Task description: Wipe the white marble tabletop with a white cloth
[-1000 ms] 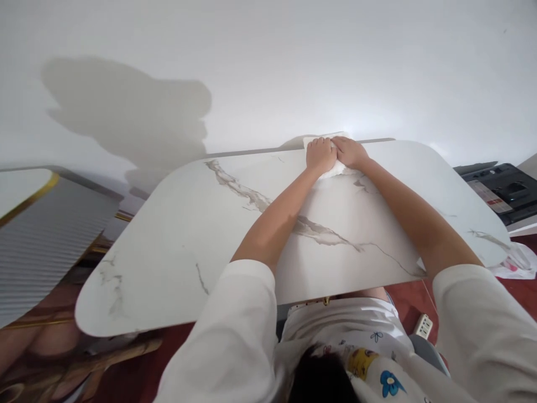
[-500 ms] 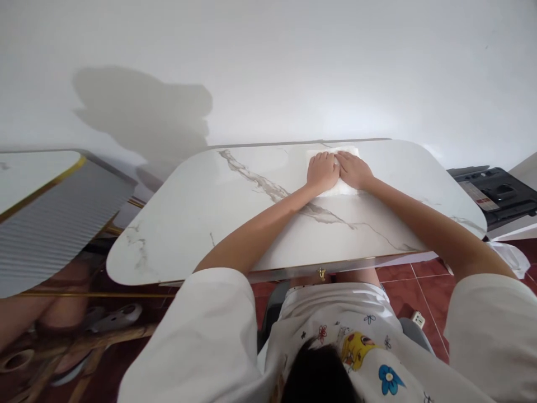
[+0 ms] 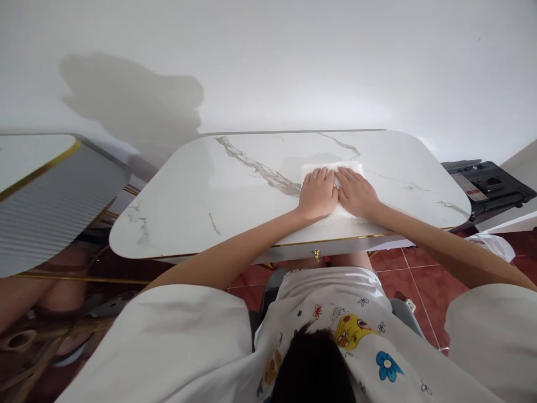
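Observation:
A white cloth (image 3: 355, 167) lies spread on the white marble-patterned tabletop (image 3: 176, 207), right of its middle. Both hands press down on it side by side. My left hand (image 3: 318, 193) has its fingers together and bent over the cloth. Touching it, my right hand (image 3: 356, 191) holds the cloth the same way, fingers angled toward the left. Part of the cloth is hidden under the palms, and its far edge shows beyond the fingertips.
A white wall stands behind the table. At the left is another table with a gold edge (image 3: 46, 168) and a ribbed grey side; a person's legs (image 3: 62, 280) show beneath it. A black appliance or case (image 3: 495, 182) sits at the right. A small gold knob (image 3: 316, 255) is on the table's front.
Both hands have drawn the cloth from near the table's far edge toward me. The view has also shifted slightly.

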Demonstrator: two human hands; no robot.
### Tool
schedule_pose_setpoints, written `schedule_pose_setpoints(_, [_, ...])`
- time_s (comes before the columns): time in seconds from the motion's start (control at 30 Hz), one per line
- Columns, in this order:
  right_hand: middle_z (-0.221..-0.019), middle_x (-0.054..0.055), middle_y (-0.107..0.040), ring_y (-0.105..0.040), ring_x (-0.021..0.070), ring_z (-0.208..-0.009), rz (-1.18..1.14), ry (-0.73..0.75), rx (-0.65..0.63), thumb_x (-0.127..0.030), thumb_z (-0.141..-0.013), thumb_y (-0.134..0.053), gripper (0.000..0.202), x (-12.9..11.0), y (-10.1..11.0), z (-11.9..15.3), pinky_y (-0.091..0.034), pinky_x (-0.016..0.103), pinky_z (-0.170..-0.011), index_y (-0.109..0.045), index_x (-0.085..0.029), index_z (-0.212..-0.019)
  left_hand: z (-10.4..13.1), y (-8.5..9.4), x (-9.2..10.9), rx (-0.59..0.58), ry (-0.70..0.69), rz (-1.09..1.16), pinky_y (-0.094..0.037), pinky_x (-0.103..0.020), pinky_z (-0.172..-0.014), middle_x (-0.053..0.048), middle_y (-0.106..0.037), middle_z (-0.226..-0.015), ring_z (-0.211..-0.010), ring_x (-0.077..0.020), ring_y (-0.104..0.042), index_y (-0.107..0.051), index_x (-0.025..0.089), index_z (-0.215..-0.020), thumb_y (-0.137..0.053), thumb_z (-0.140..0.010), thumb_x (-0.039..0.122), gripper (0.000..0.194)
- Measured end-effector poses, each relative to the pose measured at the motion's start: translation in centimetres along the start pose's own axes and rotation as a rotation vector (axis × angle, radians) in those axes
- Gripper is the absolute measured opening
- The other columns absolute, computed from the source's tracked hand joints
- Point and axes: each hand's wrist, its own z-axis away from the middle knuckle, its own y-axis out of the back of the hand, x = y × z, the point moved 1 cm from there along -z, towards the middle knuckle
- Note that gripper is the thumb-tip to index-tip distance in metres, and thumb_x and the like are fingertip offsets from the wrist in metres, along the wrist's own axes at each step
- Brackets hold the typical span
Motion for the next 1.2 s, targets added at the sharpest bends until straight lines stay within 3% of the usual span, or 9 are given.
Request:
schedule_pose_setpoints(0.17, [-0.149, 0.015, -0.048, -0.042, 0.0299, -0.14, -0.001, 0.001, -0.015, -0.027, -0.094, -0.029, 0.054, -2.2, 1.1, 2.9, -0.036, 0.051, -0.114, -0.049, -0.01, -0.141, 2.9, 0.4, 0.8, -0.03, 0.021, 0.001, -0.029, -0.043, -0.118, -0.014, -0.047, -0.149, -0.14, -0.0284, -0.038, -0.049, 0.014, -0.138, -0.036, -0.09, 0.02, 0.05])
schedule_pose_setpoints(0.3, [-0.148, 0.015, -0.049, -0.042, 0.0293, -0.14, -0.003, -0.014, -0.017, -0.027, -0.093, -0.029, 0.055, -2.4, 1.6, 4.0, -0.036, 0.049, -0.115, -0.05, -0.008, -0.14, 3.5, 0.4, 1.8, -0.024, 0.006, -0.008, -0.031, -0.046, -0.117, -0.016, -0.049, -0.146, -0.138, -0.0298, -0.041, -0.05, 0.012, -0.136, -0.037, -0.09, 0.019, 0.049])
schedule_pose_setpoints(0.47, [-0.148, 0.015, -0.049, -0.042, 0.0291, -0.14, 0.009, -0.028, 0.0, -0.027, -0.093, -0.029, 0.055, -0.1, 2.2, 5.4, -0.038, 0.05, -0.114, -0.049, -0.009, -0.14, 2.7, 0.0, 4.1, -0.016, -0.034, 0.011, -0.032, -0.046, -0.115, -0.019, -0.05, -0.144, -0.136, -0.0315, -0.042, -0.05, 0.009, -0.134, -0.039, -0.089, 0.019, 0.047])
schedule_pose_setpoints(0.63, [-0.147, 0.015, -0.05, -0.043, 0.0289, -0.139, 0.047, -0.077, -0.009, -0.026, -0.092, -0.029, 0.055, 2.9, 2.7, 5.8, -0.039, 0.049, -0.113, -0.05, -0.008, -0.14, 0.6, -0.7, 5.9, -0.004, -0.11, 0.07, -0.036, -0.046, -0.111, -0.016, -0.055, -0.137, -0.13, -0.031, -0.047, -0.053, 0.014, -0.127, -0.038, -0.09, 0.019, 0.04])
schedule_pose_setpoints(0.8, [-0.147, 0.013, -0.051, -0.044, 0.0279, -0.138, 0.072, -0.099, -0.002, -0.024, -0.091, -0.031, 0.054, 4.8, 1.8, 2.8, -0.04, 0.048, -0.112, -0.05, -0.011, -0.14, -3.0, -1.7, 4.7, 0.01, -0.115, 0.089, -0.037, -0.044, -0.109, -0.015, -0.057, -0.132, -0.127, -0.0294, -0.048, -0.055, 0.015, -0.123, -0.037, -0.09, 0.017, 0.037])
schedule_pose_setpoints(1.2, [-0.146, 0.011, -0.052, -0.047, 0.0288, -0.134, -0.024, -0.071, -0.038, -0.024, -0.092, -0.033, 0.049, 10.3, -1.3, -9.9, -0.039, 0.048, -0.11, -0.052, -0.016, -0.136, -14.3, -3.9, -0.9, 0.056, 0.025, 0.137, -0.036, -0.043, -0.107, -0.013, -0.06, -0.125, -0.122, -0.0287, -0.049, -0.057, 0.017, -0.116, -0.034, -0.092, 0.017, 0.034])
